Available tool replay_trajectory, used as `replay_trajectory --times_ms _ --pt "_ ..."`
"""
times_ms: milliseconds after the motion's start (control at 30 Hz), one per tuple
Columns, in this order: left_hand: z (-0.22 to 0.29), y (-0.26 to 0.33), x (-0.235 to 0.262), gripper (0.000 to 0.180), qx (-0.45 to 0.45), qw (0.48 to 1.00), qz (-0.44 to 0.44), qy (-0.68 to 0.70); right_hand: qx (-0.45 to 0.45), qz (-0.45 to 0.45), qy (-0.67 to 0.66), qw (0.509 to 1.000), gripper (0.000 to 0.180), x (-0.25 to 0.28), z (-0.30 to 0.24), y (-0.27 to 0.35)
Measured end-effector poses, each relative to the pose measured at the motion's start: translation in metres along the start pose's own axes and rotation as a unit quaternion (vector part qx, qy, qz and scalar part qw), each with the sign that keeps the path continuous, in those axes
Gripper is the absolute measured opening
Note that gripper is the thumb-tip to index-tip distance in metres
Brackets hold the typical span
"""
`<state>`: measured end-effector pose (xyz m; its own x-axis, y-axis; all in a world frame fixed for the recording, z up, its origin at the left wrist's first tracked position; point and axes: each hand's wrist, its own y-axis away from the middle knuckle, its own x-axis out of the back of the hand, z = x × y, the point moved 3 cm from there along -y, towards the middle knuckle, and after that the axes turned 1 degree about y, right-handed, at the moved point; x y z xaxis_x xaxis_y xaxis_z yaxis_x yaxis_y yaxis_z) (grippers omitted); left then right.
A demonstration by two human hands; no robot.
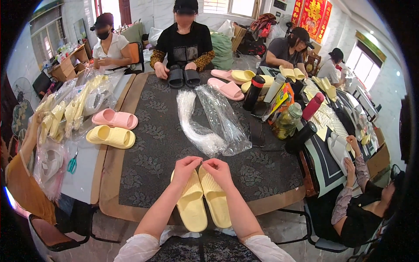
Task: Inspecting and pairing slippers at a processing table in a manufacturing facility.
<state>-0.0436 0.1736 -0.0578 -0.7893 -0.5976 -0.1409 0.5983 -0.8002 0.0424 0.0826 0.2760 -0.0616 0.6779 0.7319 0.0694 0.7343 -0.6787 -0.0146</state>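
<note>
1 head-worn fisheye looks down and forward, close above the near yellow slides (192,212), reaching the far marble-patterned wall (150,9).

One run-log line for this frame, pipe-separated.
left hand: pinched at yellow slippers | right hand: pinched beside left | anything held: unclear | ahead: white bundle, clear plastic

The near pair of slippers (192,209) lies side by side under the left hand (187,168) and right hand (217,169), reaching past the near edge of the main desk (112,174). Beyond, mid-desk, lies a bundle of strands (188,118), with a plastic bag (227,122) to its right. Two slippers (111,136) sit at the left edge (one behind the other); farther left, scissors (72,163) lie before bagged slippers (76,107). A jar (287,122) stands at the right, with a tumbler (253,94) behind it. Another pair (183,77) occupies the far edge.
</note>
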Motion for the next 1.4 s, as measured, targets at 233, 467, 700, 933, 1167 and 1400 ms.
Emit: replay_trajectory --times_ms 233,467,700,933,1167,1400 --pt "-0.010 0.001 -0.003 0.018 0.024 0.999 -0.027 0.022 0.010 0.031 -0.036 0.999 0.010 0.003 0.009 0.004" --pt "0.001 0.009 0.003 0.020 0.051 0.998 -0.019 0.040 0.009 0.018 -0.036 0.999 0.007 -0.004 0.002 0.007" --pt "-0.004 0.000 -0.001 0.020 0.069 0.996 -0.050 -0.004 0.009 0.036 -0.067 0.997 0.004 0.003 0.001 0.003" --pt "-0.004 0.002 -0.004 0.017 0.047 0.997 -0.043 -0.035 0.003 0.037 -0.043 0.998 0.005 0.001 0.003 0.004" --pt "-0.012 0.003 -0.007 0.015 -0.049 0.998 0.027 -0.030 0.001 0.051 -0.057 0.997 0.008 -0.001 -0.001 0.006" --pt "-0.011 0.001 -0.007 0.015 -0.057 0.996 0.030 -0.065 0.024 0.066 -0.004 0.998 0.009 0.000 0.002 0.005"
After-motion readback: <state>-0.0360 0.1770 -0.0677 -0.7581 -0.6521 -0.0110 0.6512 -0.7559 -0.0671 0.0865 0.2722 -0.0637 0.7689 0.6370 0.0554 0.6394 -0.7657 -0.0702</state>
